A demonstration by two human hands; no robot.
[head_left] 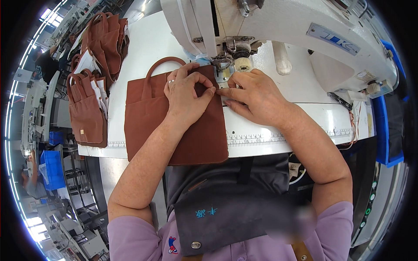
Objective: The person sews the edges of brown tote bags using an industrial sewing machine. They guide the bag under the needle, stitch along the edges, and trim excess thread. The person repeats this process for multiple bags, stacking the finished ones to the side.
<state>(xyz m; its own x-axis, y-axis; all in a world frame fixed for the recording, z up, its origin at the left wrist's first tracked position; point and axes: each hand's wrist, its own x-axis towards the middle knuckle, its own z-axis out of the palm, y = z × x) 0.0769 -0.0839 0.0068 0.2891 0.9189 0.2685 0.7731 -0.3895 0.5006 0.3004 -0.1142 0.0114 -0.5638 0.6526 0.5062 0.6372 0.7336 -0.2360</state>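
Observation:
A brown bag panel (174, 130) with a looped handle (150, 74) lies flat on the white sewing table, its right edge close to the sewing machine's needle area (225, 71). My left hand (185, 95), a ring on one finger, rests on the panel with thumb and index finger pinched at its upper right edge. Opposite it, my right hand (257, 95) has curled fingers, with the fingertips meeting the same edge beside the left thumb. Anything small between the fingertips is hidden. The cream knob (243, 64) on the machine head sits just above my right hand.
The sewing machine's body (278, 21) spans the top and right. Brown bag pieces with handles (89, 108) lie at the table's left, with more stacked pieces (104, 43) behind. A ruler strip (261, 140) runs along the near edge. A blue bin (383, 113) stands right.

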